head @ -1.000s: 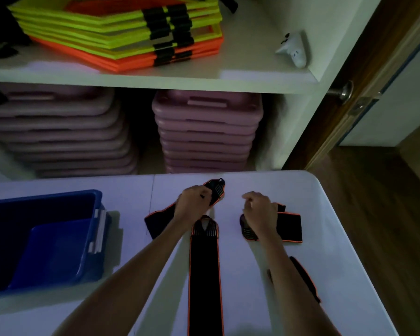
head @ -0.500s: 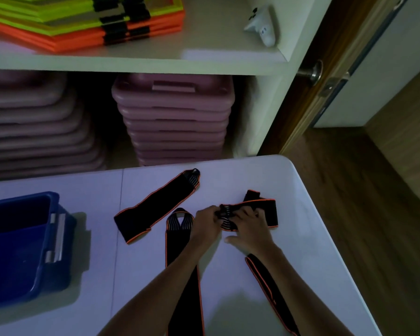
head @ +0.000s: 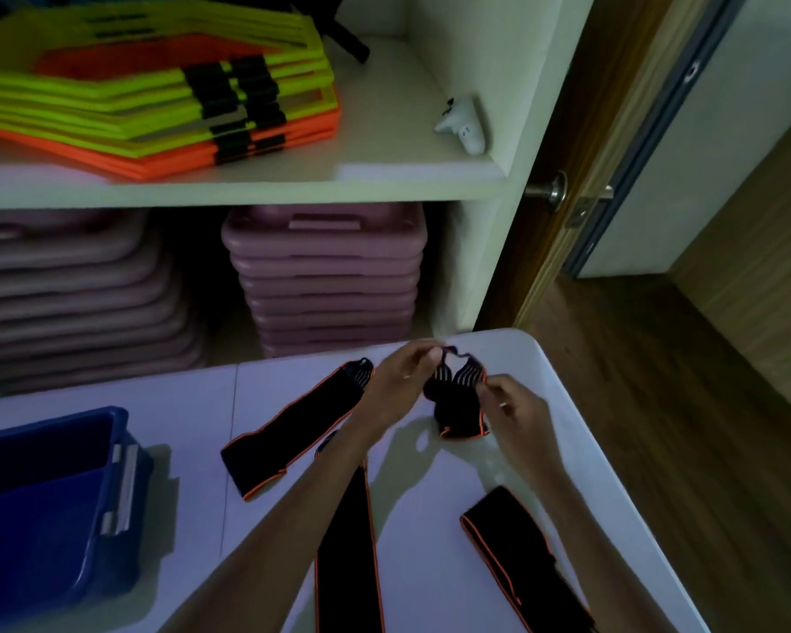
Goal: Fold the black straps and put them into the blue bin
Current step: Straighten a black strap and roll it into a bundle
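Both hands meet over the far right part of the white counter (head: 193, 404), clamped on one folded black elastic strap with orange edging (head: 458, 406). The left hand (head: 398, 381) pinches its grey-striped upper end from the left. The right hand (head: 517, 408) pinches it from the right, so the strap hangs between the two. Whether its lower fold touches the counter cannot be told.

Three more black orange-edged straps lie flat:
- a diagonal strap (head: 293, 431) just left of the left hand
- a long strap (head: 345, 550) under the left forearm
- a slanted strap (head: 512, 555) beside the right forearm

The blue plastic bin (head: 51, 427) stands at the counter's left end, well apart from the hands.
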